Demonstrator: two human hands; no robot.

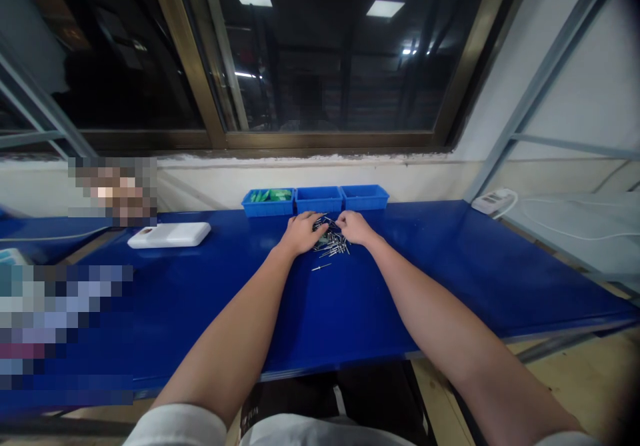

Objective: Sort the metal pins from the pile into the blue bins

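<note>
A loose pile of thin metal pieces that look like blind rivets (334,245) lies on the blue tabletop (345,313). One single rivet (321,267) rests apart from it, nearer to me. My left hand (301,231) is at the pile's left side, palm down, with the thumb spread from the fingers over the rivets. At the upper right of the pile, my right hand (354,227) has its thumb and fingers pinched together. What sits between those fingertips is too small to make out.
Behind the pile stand three blue bins: the left bin (268,201) holds green packets, beside a middle bin (319,199) and a right bin (365,197). A white device (169,235) lies to the left. A power strip (494,201) is at the far right.
</note>
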